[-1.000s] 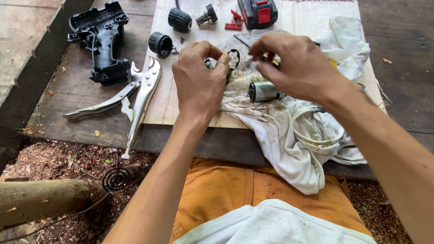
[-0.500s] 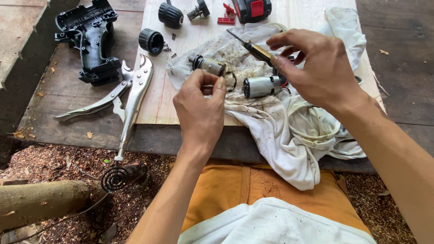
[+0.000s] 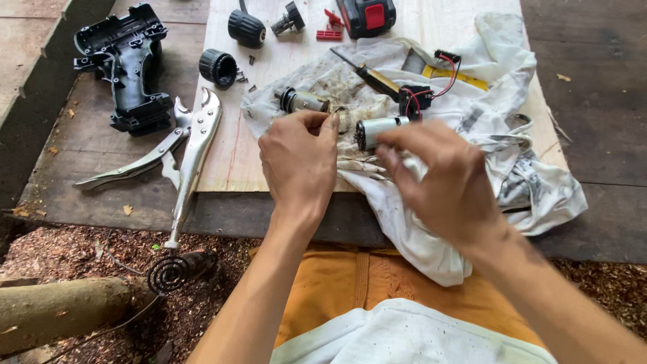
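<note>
My left hand hovers over a dirty white cloth, thumb and fingers pinched on a small metal part that is almost hidden at the fingertips. Just right of it lies a small silver motor. My right hand is blurred, with its fingers apart and nothing in them, just in front of the motor. A gear unit lies beyond my left fingertips. A yellow-handled screwdriver and a black switch with red wires rest on the cloth further back.
The cloth lies on a plywood board. At the left are locking pliers, a black drill housing, a black chuck ring and loose screws. At the back are a black knob and a red-black battery.
My right hand has let go of the screwdriver, which now lies on the cloth, and has dropped toward the motor. My left hand stays pinched in about the same place.
</note>
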